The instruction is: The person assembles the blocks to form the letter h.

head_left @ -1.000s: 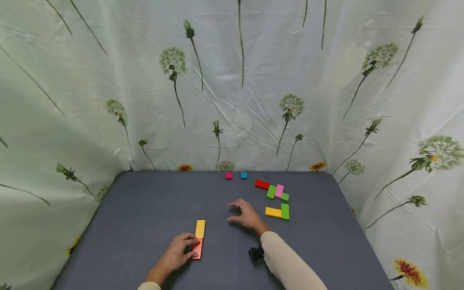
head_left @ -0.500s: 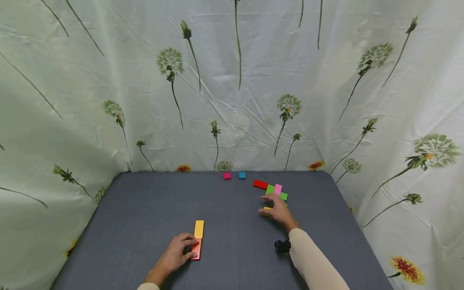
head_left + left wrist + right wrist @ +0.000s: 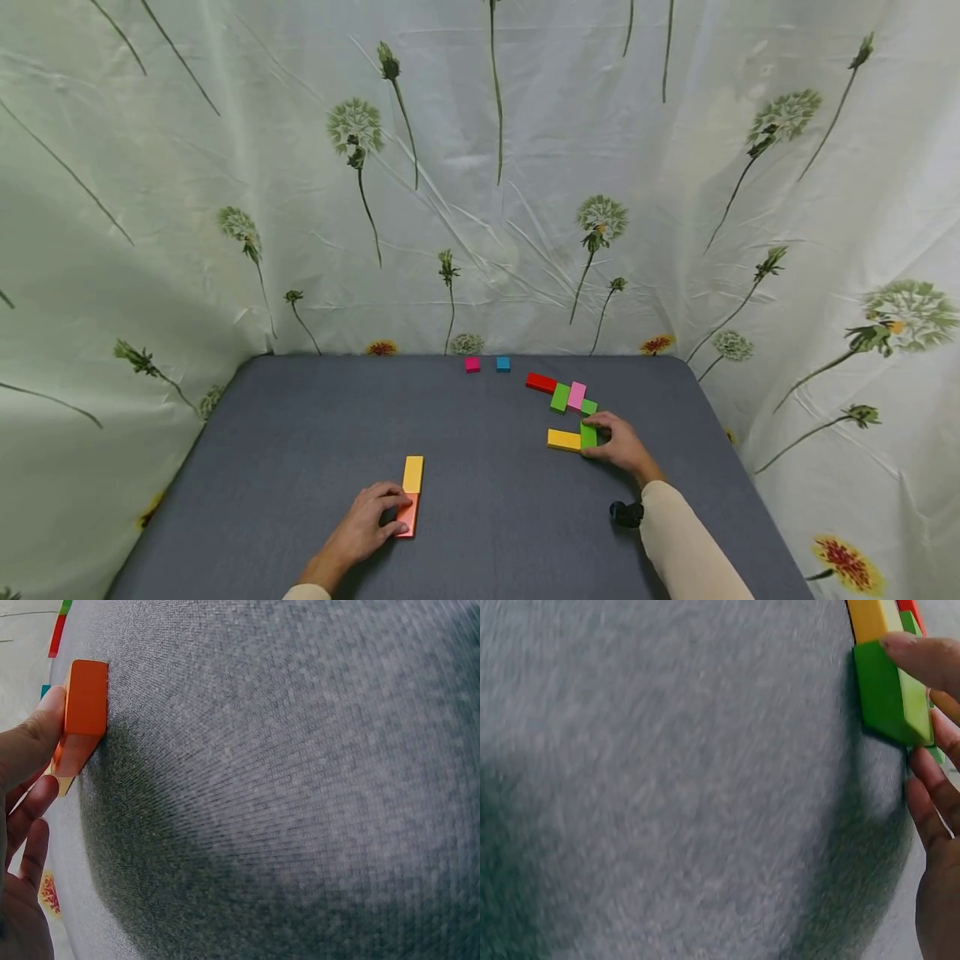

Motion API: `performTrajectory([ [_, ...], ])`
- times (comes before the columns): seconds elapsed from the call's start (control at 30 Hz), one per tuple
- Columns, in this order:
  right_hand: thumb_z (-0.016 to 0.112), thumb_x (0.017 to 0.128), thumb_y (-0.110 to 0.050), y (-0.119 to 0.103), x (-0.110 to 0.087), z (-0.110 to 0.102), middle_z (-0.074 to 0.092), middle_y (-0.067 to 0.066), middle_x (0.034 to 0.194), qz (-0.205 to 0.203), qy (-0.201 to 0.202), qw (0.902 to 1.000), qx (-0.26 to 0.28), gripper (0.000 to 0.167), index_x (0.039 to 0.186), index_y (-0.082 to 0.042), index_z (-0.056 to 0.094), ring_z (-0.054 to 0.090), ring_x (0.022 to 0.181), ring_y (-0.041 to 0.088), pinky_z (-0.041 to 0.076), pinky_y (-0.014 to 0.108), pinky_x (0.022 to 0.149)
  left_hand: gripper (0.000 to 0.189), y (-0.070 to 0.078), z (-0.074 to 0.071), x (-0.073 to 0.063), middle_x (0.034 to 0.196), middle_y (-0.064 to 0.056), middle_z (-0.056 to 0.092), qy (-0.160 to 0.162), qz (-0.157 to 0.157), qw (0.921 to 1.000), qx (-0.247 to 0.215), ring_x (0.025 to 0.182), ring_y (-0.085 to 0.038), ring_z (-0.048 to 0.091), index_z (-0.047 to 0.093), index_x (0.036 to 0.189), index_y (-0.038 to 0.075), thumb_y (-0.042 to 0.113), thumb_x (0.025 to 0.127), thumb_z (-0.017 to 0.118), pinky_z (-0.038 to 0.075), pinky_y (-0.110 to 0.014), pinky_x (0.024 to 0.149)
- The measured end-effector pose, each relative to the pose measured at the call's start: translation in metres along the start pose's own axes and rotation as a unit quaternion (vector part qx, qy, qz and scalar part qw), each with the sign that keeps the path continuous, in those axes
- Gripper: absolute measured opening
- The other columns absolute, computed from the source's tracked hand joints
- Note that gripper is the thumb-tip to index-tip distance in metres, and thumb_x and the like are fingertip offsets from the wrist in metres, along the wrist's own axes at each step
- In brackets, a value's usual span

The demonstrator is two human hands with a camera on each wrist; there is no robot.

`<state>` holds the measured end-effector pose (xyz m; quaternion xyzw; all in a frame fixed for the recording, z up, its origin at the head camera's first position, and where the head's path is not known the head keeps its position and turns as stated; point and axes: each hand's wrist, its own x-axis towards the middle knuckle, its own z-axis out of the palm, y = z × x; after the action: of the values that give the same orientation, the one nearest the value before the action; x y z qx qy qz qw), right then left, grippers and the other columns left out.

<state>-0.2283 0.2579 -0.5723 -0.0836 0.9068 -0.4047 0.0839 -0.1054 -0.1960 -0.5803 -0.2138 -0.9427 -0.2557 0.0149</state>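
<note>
My left hand [image 3: 363, 521] holds an orange block [image 3: 407, 517] flat on the dark grey table, thumb and fingertips on it. In the left wrist view, the thumb lies along the edge of the orange block [image 3: 86, 697]. A light-yellow block [image 3: 412, 473] abuts its far end. Farther right, my right hand [image 3: 624, 446] grips a green block [image 3: 588, 435], thumb at the near end and fingers at the far end. The right wrist view has the thumb on the green block's [image 3: 885, 694] corner, with a yellow block [image 3: 564, 439] touching its left side.
Behind the right hand lie a red block [image 3: 541, 382], another green block [image 3: 560, 398], a pink block [image 3: 576, 396] and a small green block [image 3: 588, 407]. Small magenta [image 3: 472, 364] and blue [image 3: 503, 364] blocks sit by the back edge. A floral curtain [image 3: 480, 208] hangs behind the table.
My right hand has moved rightward from mid-table, passing over the yellow block, and has taken hold of the green block. My left hand stays on the orange block.
</note>
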Motion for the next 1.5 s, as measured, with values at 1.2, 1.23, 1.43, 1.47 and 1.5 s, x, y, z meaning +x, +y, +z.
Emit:
performTrajectory([
  [1.2, 0.083, 0.071, -0.008, -0.003, -0.004, -0.014, 0.057, 0.021, 0.123, 0.015, 0.013, 0.9998, 0.004, 0.057, 0.122, 0.004, 0.061, 0.056, 0.107, 0.034, 0.045, 0.051, 0.093, 0.030, 0.000, 0.003, 0.000, 0.099, 0.002, 0.063, 0.033, 0.034, 0.9988, 0.012, 0.094, -0.019, 0.059, 0.074, 0.097, 0.008, 0.015, 0.070, 0.084, 0.045, -0.042, 0.079],
  [1.23, 0.083, 0.072, -0.009, -0.005, -0.004, -0.014, 0.057, 0.021, 0.124, 0.014, 0.014, 0.9998, 0.001, 0.057, 0.123, 0.004, 0.060, 0.057, 0.107, 0.035, 0.046, 0.051, 0.094, 0.029, 0.000, 0.002, 0.000, 0.099, 0.002, 0.063, 0.031, 0.032, 0.9989, 0.012, 0.094, -0.019, 0.059, 0.074, 0.097, 0.008, 0.015, 0.070, 0.084, 0.046, -0.043, 0.079],
  [1.43, 0.084, 0.071, -0.013, -0.023, 0.006, -0.007, 0.058, 0.018, 0.123, 0.002, 0.009, 0.9999, 0.004, 0.060, 0.124, 0.001, 0.061, 0.057, 0.109, 0.033, 0.045, 0.051, 0.095, 0.029, -0.001, 0.002, 0.000, 0.099, 0.002, 0.063, 0.030, 0.035, 0.9989, 0.010, 0.093, -0.019, 0.059, 0.074, 0.096, 0.008, 0.016, 0.070, 0.083, 0.046, -0.042, 0.078],
  [1.47, 0.085, 0.071, -0.012, -0.026, 0.008, -0.005, 0.058, 0.017, 0.123, -0.002, 0.008, 0.9999, 0.009, 0.060, 0.124, 0.001, 0.061, 0.056, 0.109, 0.033, 0.045, 0.050, 0.096, 0.029, -0.001, 0.002, 0.000, 0.098, 0.002, 0.063, 0.036, 0.043, 0.9984, 0.011, 0.093, -0.018, 0.059, 0.074, 0.096, 0.008, 0.016, 0.069, 0.084, 0.046, -0.040, 0.077],
  [1.5, 0.085, 0.071, -0.012, -0.030, 0.011, -0.003, 0.058, 0.017, 0.123, -0.009, 0.003, 0.9999, 0.010, 0.060, 0.124, 0.001, 0.061, 0.057, 0.109, 0.033, 0.045, 0.050, 0.096, 0.029, -0.002, 0.003, 0.000, 0.098, 0.002, 0.063, 0.042, 0.051, 0.9977, 0.012, 0.092, -0.018, 0.059, 0.074, 0.095, 0.008, 0.016, 0.069, 0.084, 0.045, -0.039, 0.076],
])
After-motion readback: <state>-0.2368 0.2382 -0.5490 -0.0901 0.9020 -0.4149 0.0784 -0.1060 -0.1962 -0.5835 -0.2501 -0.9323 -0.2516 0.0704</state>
